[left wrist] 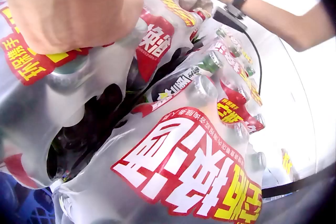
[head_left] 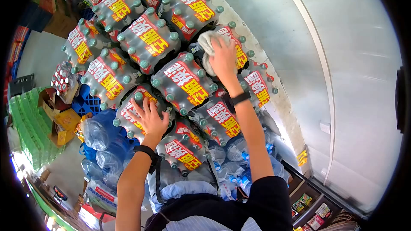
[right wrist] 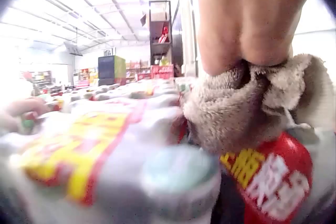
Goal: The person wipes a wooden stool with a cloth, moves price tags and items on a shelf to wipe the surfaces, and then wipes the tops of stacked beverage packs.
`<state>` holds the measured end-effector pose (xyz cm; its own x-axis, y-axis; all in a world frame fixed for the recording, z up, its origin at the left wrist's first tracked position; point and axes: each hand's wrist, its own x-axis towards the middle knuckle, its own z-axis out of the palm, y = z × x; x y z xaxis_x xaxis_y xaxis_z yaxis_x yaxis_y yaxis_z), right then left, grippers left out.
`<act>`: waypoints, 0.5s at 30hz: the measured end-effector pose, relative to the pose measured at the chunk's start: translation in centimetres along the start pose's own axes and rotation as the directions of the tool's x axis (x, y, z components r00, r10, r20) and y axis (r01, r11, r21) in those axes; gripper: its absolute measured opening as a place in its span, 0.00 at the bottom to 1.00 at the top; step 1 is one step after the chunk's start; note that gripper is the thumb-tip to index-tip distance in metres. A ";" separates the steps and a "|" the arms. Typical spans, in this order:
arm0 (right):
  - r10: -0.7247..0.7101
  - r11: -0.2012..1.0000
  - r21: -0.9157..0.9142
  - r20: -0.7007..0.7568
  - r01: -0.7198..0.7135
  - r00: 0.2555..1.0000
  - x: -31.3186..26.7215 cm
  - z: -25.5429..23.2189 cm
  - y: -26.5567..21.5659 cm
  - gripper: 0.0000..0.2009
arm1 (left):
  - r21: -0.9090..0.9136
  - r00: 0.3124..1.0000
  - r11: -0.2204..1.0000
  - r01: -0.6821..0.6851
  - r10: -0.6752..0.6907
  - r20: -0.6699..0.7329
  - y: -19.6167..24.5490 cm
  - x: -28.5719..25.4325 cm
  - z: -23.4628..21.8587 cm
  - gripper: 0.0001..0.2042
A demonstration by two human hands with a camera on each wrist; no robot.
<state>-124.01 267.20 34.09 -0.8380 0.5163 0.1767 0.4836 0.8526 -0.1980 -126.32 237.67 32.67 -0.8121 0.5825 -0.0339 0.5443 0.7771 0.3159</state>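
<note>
Shrink-wrapped bottle packs (head_left: 184,79) with red and yellow lettering are stacked in rows. The right hand (head_left: 223,57) holds a beige fluffy cloth (head_left: 206,51) against a pack near the wall; in the right wrist view the cloth (right wrist: 226,108) bunches under the fingers, over a pack with a red label (right wrist: 278,176). On a nearer pack at the left, the left hand (head_left: 150,117) rests with its fingers spread. The left wrist view shows part of that hand (left wrist: 68,8) on the wrap, its fingertips hidden.
Large clear and blue water bottles (head_left: 105,141) lie at the lower left, beside a blue crate (head_left: 85,102) and an open carton (head_left: 64,122). Green wrapped goods (head_left: 32,122) stand farther left. A pale wall (head_left: 342,60) runs along the right, with a shelf of small packets (head_left: 314,207) below.
</note>
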 end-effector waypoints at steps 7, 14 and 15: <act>0.288 0.955 -0.048 -0.071 -0.291 0.955 4.4 0.6 5.7 0.23 | 0.012 1.000 1.000 -0.023 0.024 -0.017 -0.2 -0.1 0.1 0.22; 0.268 0.961 -0.024 -0.147 -0.274 0.952 3.6 1.1 4.4 0.23 | 0.013 1.000 1.000 -0.005 0.006 -0.015 -0.1 0.0 0.2 0.20; 0.331 0.940 0.138 -0.143 -0.313 0.932 4.1 1.9 5.1 0.24 | 0.021 1.000 1.000 0.000 0.000 -0.016 -0.1 0.0 0.2 0.20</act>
<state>-125.47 273.52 32.00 -0.5849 0.7756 0.2374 0.6814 0.6286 -0.3748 -126.37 237.65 32.42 -0.8152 0.5788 -0.0187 0.5485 0.7821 0.2957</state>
